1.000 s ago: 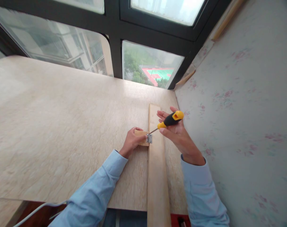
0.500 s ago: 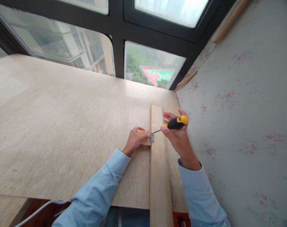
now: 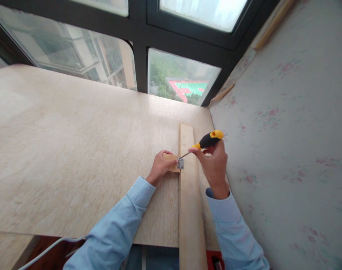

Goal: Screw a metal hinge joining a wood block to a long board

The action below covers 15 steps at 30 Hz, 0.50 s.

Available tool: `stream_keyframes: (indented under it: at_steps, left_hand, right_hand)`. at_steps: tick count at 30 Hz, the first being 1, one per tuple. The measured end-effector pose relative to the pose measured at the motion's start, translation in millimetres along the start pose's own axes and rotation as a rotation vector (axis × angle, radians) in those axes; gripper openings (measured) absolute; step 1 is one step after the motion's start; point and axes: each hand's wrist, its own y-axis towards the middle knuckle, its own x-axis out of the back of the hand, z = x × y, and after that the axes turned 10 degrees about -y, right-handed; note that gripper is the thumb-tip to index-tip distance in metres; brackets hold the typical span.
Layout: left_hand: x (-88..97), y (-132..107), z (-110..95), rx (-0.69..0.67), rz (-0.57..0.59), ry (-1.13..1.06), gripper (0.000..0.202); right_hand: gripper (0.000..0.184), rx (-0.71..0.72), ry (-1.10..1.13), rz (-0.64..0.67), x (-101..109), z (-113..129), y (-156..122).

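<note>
A small metal hinge [image 3: 181, 164] bridges a long wooden plank [image 3: 190, 202] and a short wooden block [image 3: 172, 168] that butts against the plank's left side. My left hand [image 3: 160, 166] grips the block, its thumb lying at the hinge's left leaf. In my right hand [image 3: 215, 164] is a screwdriver [image 3: 209, 140] with a black and yellow handle, pinched near the front of the handle. Its shaft slants down to the left, and the tip meets the upper part of the hinge. Whether a screw sits under the tip is too small to tell.
Plank and block lie on a beige marble-patterned sill [image 3: 75, 150]. Close by on the right rises a wall with floral paper [image 3: 286, 150]. Dark window frames [image 3: 139, 67] stand behind. A white cable [image 3: 51, 247] hangs at lower left; a red case [image 3: 215, 258] shows at the bottom.
My right hand has turned and its spread fingers have closed in around the screwdriver. The handle has tipped slightly upward. My left hand and the wood stay in place.
</note>
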Motion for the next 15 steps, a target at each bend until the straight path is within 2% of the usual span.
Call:
stream_keyframes:
  at_steps: [2,6,9,12,15]
  left_hand:
    - [-0.4,-0.1,-0.5,0.003,-0.001,-0.003,0.038]
    - [-0.6,0.9,1.1,0.003,-0.003,-0.013,0.039]
    - [-0.4,1.5,2.7,0.004,-0.004,-0.015,0.040]
    - [0.0,1.5,2.8,0.014,0.002,-0.027,0.042]
    - [0.1,1.0,1.8,0.014,0.014,-0.030,0.042]
  right_hand:
    - [0.060,0.031,0.058,0.029,-1.4,-0.9,-0.8]
    - [0.069,0.051,0.356,0.308,5.1,0.3,-5.2]
    - [0.073,0.010,0.450,0.475,13.7,3.5,-6.7]
    - [0.065,0.004,0.424,0.483,17.1,6.1,-5.5]
    - [0.064,0.016,0.247,0.349,12.7,5.9,-3.2]
